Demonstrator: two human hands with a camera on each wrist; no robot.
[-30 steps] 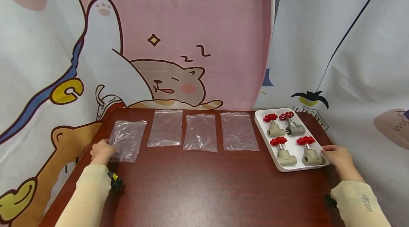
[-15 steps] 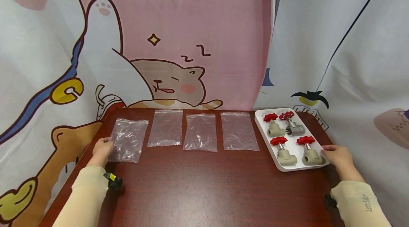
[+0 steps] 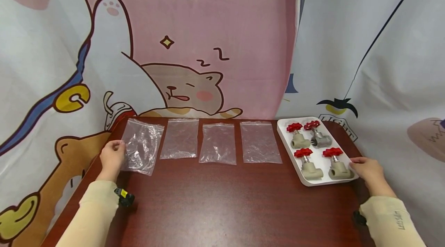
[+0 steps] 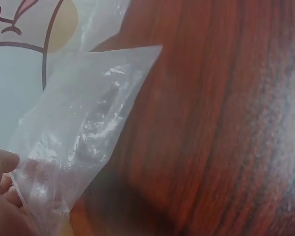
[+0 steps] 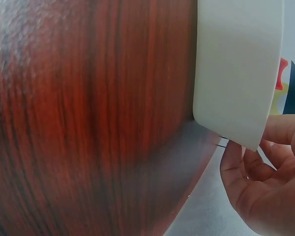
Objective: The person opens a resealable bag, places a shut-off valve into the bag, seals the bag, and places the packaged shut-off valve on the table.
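At the left of the frame, my left hand [image 3: 112, 158] pinches the clear bag [image 3: 142, 148], now moved higher, so seemingly better aligned with the other bags [image 3: 179, 140], while, at right, my right hand [image 3: 369, 172] grips the white tray [image 3: 326, 181].

Soft, even light fills the head view, moderately bright and mostly sharp. A pale, diffuse sheen spreads over the counter [image 3: 226, 216] toward the bottom edge, and white glints break across the leftmost bag [image 3: 141, 148]. The left wrist view is dimmer and hazy, its detail soft, a dark shadow beside the bag. In the right wrist view, glare speckles the upper left corner; the tray [image 5: 238, 69] looks evenly lit.
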